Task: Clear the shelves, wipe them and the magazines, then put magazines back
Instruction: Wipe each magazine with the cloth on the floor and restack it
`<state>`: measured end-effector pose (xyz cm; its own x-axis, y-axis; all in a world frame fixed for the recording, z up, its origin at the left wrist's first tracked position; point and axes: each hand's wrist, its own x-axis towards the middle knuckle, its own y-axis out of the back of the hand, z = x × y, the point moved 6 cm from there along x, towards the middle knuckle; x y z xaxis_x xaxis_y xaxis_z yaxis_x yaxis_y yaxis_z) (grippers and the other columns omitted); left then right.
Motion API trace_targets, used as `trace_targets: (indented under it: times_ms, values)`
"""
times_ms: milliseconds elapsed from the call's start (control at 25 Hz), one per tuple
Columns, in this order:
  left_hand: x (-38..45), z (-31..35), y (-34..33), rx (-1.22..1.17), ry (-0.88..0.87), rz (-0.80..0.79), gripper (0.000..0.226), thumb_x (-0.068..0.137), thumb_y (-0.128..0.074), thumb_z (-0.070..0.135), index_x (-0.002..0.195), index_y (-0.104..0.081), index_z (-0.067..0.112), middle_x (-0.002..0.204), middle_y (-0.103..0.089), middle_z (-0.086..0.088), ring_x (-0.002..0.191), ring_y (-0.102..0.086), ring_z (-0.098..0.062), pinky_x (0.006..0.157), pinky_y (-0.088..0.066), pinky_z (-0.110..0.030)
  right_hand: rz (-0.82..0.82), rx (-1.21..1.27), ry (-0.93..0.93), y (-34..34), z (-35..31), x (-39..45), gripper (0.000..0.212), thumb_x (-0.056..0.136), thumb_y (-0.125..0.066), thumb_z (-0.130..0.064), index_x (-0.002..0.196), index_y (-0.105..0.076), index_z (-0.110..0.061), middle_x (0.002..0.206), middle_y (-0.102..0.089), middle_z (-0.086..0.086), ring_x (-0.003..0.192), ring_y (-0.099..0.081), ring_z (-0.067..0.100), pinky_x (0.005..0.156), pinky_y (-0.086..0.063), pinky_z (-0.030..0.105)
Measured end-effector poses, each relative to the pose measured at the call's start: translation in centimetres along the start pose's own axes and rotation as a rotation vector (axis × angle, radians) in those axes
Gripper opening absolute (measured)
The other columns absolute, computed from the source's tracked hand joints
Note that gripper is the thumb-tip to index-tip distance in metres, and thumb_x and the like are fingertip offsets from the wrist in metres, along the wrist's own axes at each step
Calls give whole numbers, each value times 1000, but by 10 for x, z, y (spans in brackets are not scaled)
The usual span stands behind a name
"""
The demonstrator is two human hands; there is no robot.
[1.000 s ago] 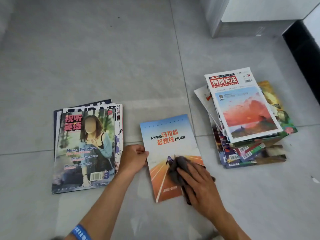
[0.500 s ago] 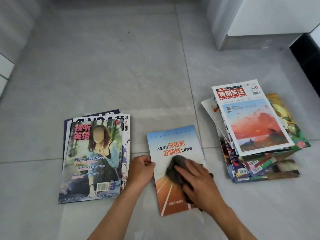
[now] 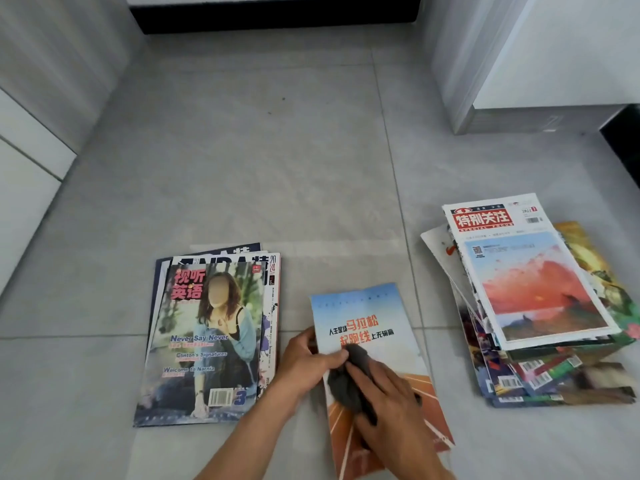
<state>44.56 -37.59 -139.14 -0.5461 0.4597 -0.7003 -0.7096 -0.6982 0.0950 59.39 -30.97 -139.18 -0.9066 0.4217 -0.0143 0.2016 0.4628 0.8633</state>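
A thin magazine with a blue sky and an orange running track on its cover lies on the grey floor in front of me. My left hand grips its left edge, thumb on the cover. My right hand presses a dark grey cloth flat onto the middle of the cover, fingers straight. To the left lies a small stack of magazines topped by one showing a seated person. To the right is a taller, untidy pile of magazines with a red sunset cover on top.
The grey tiled floor stretches out beyond the magazines. A white cabinet stands at the back right, a pale wall or panel runs along the left, and a dark gap lies under a unit at the far end.
My right hand has slid the cloth up and to the left across the cover, toward my left hand. My head has tilted up, so more floor shows ahead.
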Motion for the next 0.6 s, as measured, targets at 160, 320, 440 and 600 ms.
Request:
trace_targets:
  times_ms: [160,320,440,600]
  values:
    - [-13,4,-13,80,-104,94,16,92,-65,14,84,-72,27,87,-76,9,88,-72,-15,79,-54,-29,120,345,-240,47,52,30,71,75,-65,-8,137,-53,-41,138,-58,-5,121,-60,20,103,-50,40]
    - [-38,31,-20,-35,-254,65,24,96,-58,7,95,-72,26,88,-77,6,87,-72,-16,81,-58,-31,387,719,-414,132,74,75,70,82,-61,11,135,-57,-35,136,-58,-9,125,-54,6,105,-48,32]
    - [-48,59,-11,-47,-323,-11,23,95,-59,4,95,-71,24,88,-77,8,85,-72,-9,75,-58,-23,240,618,-289,183,74,94,67,79,-63,3,129,-60,-42,131,-61,-20,122,-54,-3,102,-46,24]
    - [-58,92,-3,33,-427,-121,18,94,-60,3,95,-69,18,82,-76,11,78,-72,-5,67,-55,-18,62,224,-69,192,36,92,60,74,-56,-22,131,-60,-39,125,-60,-25,116,-56,6,101,-44,32]
